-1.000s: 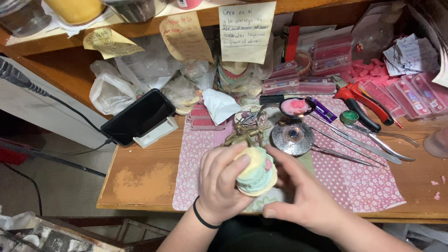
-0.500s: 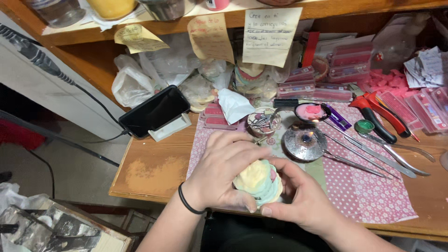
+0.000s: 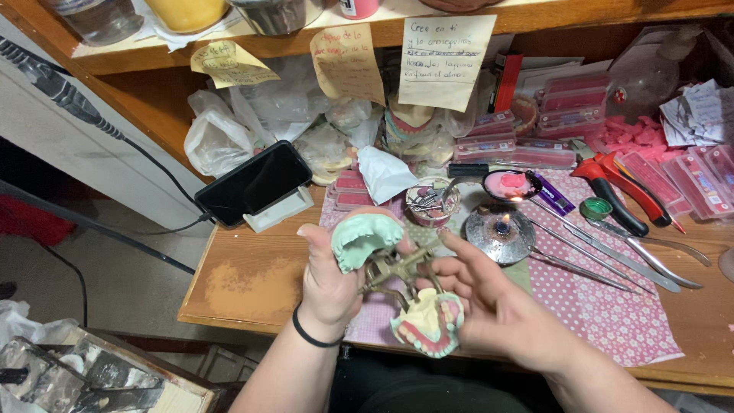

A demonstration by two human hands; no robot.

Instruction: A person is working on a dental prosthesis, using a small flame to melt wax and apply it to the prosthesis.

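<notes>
A brass hinged dental articulator (image 3: 397,269) stands swung apart in front of me. Its upper arm carries a green plaster jaw cast (image 3: 365,239); its lower arm carries a cream cast with pink wax and teeth (image 3: 428,325). My left hand (image 3: 330,283), with a black band at the wrist, grips the articulator from the left, thumb by the green cast. My right hand (image 3: 489,310) supports the lower cast from the right, index finger stretched toward the hinge.
A small burning spirit lamp on a metal dish (image 3: 501,229), a bowl of pink wax (image 3: 511,185), long metal instruments (image 3: 604,256) and red-handled pliers (image 3: 623,191) lie on the pink dotted cloth (image 3: 612,313). A black phone (image 3: 254,183) leans at left. Paper notes hang from the shelf.
The articulator was closed, cupped between both hands. Now it is swung apart, the green upper cast lifted up and left, the toothed lower cast exposed. The view has shifted slightly.
</notes>
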